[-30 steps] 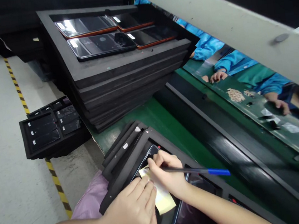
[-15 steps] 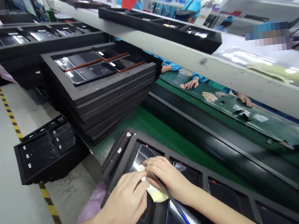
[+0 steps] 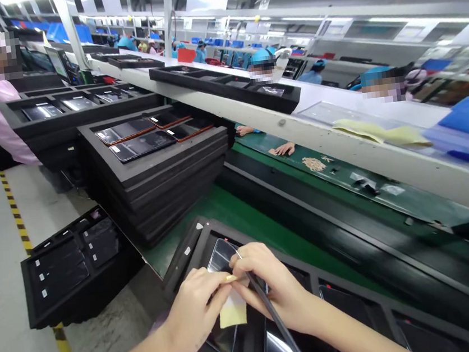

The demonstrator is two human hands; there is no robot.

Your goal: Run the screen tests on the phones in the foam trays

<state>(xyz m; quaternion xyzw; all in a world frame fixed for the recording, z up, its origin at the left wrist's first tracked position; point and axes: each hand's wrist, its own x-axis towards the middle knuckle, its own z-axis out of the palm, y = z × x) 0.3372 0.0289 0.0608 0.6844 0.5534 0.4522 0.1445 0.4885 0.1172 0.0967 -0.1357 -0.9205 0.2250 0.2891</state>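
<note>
My left hand [image 3: 198,307] pinches the top edge of a small yellow sheet [image 3: 233,313] that hangs over a dark phone [image 3: 217,257] lying in a black foam tray [image 3: 190,249]. My right hand [image 3: 272,287] is closed around a dark pen [image 3: 276,321] with a blue end, and its fingers meet the left hand at the sheet's top. Both hands are over the tray's leftmost slot. More phones lie in the neighbouring slots to the right.
A tall stack of black foam trays [image 3: 158,179] with phones on top stands ahead on the left. Another tray [image 3: 71,268] lies on the floor by a yellow-black line [image 3: 20,228]. A dark conveyor [image 3: 351,230] runs on the right; other workers' hands [image 3: 283,149] rest beyond it.
The view has tilted up, showing the hall and people. The yellow sheet has come off the phone's face and now hangs from my left fingers; the pen points down toward me.
</note>
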